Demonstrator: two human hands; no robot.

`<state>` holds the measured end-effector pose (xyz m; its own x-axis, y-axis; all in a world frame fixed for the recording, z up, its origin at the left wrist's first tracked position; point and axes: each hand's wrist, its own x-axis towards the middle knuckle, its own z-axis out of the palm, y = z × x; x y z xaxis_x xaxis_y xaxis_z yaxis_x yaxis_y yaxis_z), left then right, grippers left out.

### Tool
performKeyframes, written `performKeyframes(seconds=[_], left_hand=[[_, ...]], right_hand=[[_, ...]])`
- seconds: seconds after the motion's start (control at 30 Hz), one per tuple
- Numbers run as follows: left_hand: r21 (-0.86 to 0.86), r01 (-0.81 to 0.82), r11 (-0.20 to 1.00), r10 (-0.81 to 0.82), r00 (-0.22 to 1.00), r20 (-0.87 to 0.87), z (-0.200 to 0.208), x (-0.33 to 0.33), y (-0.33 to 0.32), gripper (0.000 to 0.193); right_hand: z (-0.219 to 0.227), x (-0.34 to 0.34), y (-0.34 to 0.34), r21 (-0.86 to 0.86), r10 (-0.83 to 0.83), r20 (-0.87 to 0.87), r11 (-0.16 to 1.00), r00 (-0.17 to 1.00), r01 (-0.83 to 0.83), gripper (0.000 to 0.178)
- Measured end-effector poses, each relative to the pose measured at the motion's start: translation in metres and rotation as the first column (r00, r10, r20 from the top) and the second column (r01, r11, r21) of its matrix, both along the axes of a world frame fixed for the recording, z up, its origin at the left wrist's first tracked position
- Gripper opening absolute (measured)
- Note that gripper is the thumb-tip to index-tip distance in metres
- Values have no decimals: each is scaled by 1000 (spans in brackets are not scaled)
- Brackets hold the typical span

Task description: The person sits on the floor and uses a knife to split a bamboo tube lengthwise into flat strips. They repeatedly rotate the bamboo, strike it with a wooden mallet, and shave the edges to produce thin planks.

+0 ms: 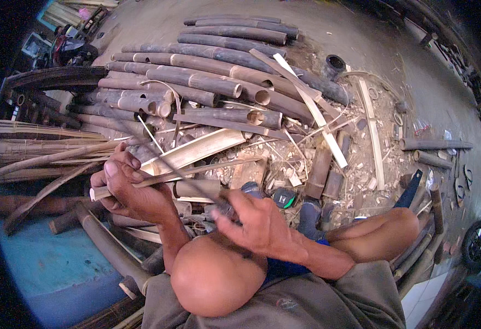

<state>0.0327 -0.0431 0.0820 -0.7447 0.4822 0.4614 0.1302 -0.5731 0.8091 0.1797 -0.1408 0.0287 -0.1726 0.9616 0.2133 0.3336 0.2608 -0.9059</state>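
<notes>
My left hand (128, 189) grips a pale split bamboo strip (194, 151) that slants up and to the right across my lap. My right hand (251, 219) is closed around the dark handle of a knife (169, 164), whose thin blade runs up-left along the strip toward my left hand. Both hands sit just above my bare left knee (213, 277). My right knee (386, 230) is bent out to the right.
A big stack of dark bamboo poles (207, 71) lies ahead. Split strips (320, 118), chips and offcuts litter the ground in front. Long thin slats (37, 134) lie at the left. A green-and-black tape measure (284, 198) rests near my right hand. A wheel (479, 241) shows at the right edge.
</notes>
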Motion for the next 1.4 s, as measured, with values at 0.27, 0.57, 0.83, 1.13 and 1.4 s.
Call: performKeyframes(seconds=[0.27,0.57,0.83,1.13,1.4], left_hand=[[71,-8,997,29,954,-299,-6,-8,-13,19],[82,-132,988,154,907,-392,-17,-7,-11,19],[116,-94,989,133,907,-400,-27,-37,-7,22],[116,175,978,-170,984,-53,-15,-36,-4,19],[44,86,995,-87,996,16,-19,-43,2,31]], right_hand=[[-21,-14,-8,-66,52,94,997,994,-46,31],[-26,-17,-12,-9,-4,137,1000,991,5,29],[-90,-2,10,-259,14,250,964,968,53,31],[-213,26,22,-419,-74,294,886,953,198,35],[-263,43,15,-453,-56,522,827,851,333,36]])
